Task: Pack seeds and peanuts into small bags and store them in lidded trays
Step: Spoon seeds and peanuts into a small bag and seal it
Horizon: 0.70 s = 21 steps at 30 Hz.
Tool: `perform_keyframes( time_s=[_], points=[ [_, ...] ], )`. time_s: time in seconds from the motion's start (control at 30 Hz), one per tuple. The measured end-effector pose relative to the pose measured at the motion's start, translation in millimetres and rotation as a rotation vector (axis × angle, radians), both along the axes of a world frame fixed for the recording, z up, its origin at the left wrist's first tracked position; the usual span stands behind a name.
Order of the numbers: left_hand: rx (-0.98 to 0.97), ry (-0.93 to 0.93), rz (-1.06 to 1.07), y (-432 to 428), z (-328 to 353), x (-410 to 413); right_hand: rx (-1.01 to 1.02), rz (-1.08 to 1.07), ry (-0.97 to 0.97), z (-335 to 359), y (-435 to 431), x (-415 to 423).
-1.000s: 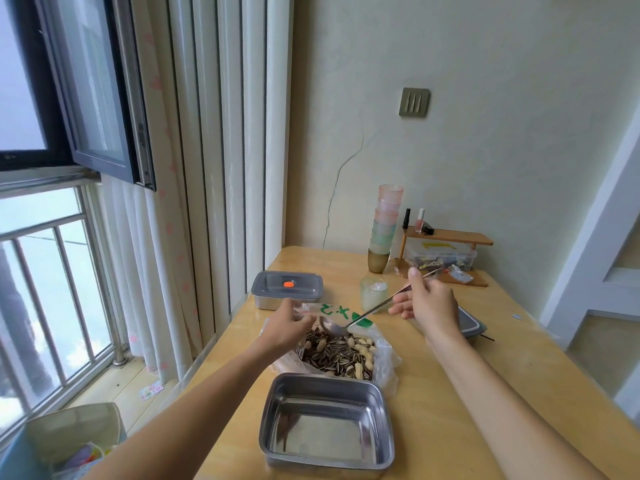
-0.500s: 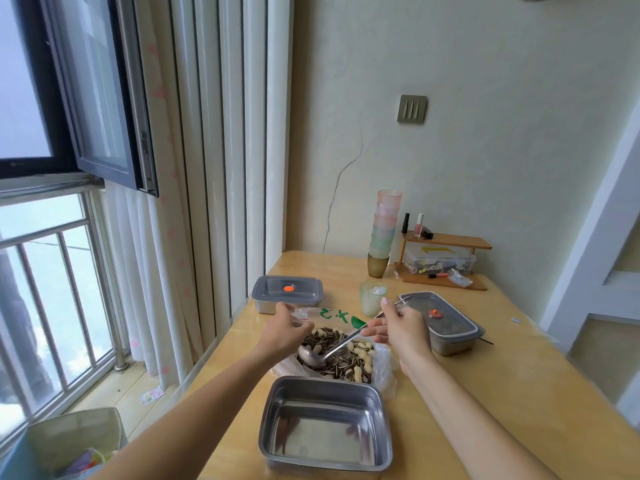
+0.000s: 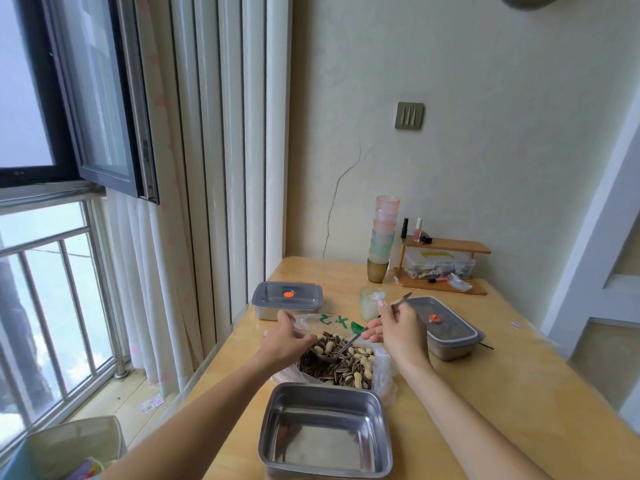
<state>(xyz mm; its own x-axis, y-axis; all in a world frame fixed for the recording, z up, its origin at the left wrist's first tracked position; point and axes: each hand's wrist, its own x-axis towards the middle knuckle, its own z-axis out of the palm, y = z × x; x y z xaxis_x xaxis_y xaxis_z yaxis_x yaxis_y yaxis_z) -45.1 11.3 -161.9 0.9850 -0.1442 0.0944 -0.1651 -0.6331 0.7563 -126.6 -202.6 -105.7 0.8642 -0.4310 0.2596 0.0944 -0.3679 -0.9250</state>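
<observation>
R hand (image 3: 398,327) grips the spoon (image 3: 349,342) by its handle btwn thumb & fingers, spoon bowl dipped in the seed-and-peanut mix (image 3: 346,370). L hand (image 3: 284,341) pinches the left rim of the clear bag (image 3: 383,374) that holds the mix, mid-table (image 3: 502,393). Open steel tray (image 3: 322,388) sits just near of the bag, nothing in it. Left lidded tray (image 3: 287,301) is far-left of the bag; right lidded tray (image 3: 450,336) just right of R hand. Small frosted cup (image 3: 369,306) stands beyond the bag, cup stack (image 3: 382,237) by the wall.
</observation>
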Motion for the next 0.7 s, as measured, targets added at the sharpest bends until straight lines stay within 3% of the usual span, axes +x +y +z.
perform_keyframes(
  time_s=[0.23,0.47,0.7],
  points=[
    [0.098,-0.034,-0.008,-2,-2,4,-0.158,0.03,-0.027,-3,3,-1],
    [0.065,-0.043,-0.035,-9,-3,0,-0.114,-0.029,-0.057,-2,-16,1],
    [0.092,-0.071,-0.079,-20,-6,2,-0.226,-0.079,-0.151,30,-32,5]
  ],
)
